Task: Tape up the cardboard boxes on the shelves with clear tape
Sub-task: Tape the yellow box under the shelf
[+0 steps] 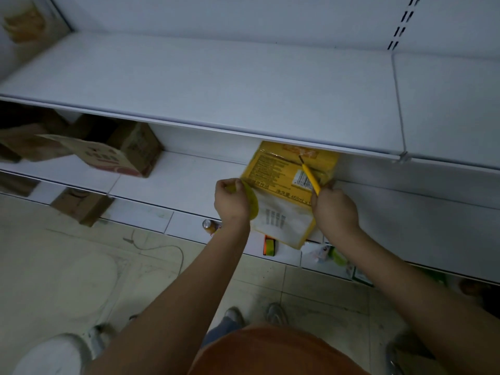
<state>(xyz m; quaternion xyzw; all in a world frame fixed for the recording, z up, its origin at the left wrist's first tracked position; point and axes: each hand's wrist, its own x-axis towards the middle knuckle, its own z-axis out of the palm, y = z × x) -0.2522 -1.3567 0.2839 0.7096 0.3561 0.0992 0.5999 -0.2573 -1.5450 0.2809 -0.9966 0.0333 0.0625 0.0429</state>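
Yellow box (289, 182) sits on the middle shelf (176, 180), half under the board above. Left hand (232, 201) curls around the tape (250, 201); right hand (334, 209) grips a cutter (311, 175). Stiff, glossy cardboard, probably slippery: hold its edges.

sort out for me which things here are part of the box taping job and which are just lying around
In the job:
- yellow box on the middle shelf
- tape roll, held by the left hand
- yellow cutter, gripped by the right hand
- brown boxes, apparently still open

Lying about:
- can on the lower shelf
- orange and green item
- cord on the floor
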